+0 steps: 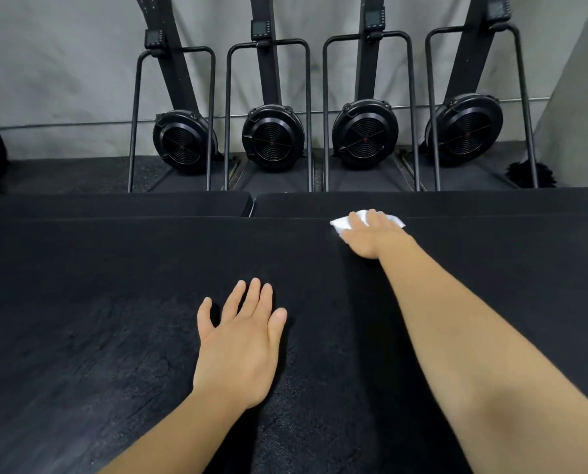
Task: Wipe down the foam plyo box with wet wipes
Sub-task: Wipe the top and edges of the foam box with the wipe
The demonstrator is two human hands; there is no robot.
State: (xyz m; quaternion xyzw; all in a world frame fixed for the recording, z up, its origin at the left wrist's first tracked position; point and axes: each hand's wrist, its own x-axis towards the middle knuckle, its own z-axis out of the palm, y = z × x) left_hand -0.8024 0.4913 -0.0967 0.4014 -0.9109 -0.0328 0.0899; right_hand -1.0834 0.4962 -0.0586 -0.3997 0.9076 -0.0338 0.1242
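Now my right hand (371,234) presses the wet wipe (340,223) flat-fingered at the far edge of the foam plyo box (114,268); my left hand (241,340) lies spread on its top, steadying. Best pull back in overlapping, even strokes. No wipe packet or other container shows.

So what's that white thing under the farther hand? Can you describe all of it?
It is a white wet wipe, folded or bunched into a small pad, and it looks thin and soft like tissue. It lies flat on the black top of the foam plyo box, close to the far edge. The right hand presses on it with fingers laid across it. They cover its middle, so only its left corner and a strip on the right show.
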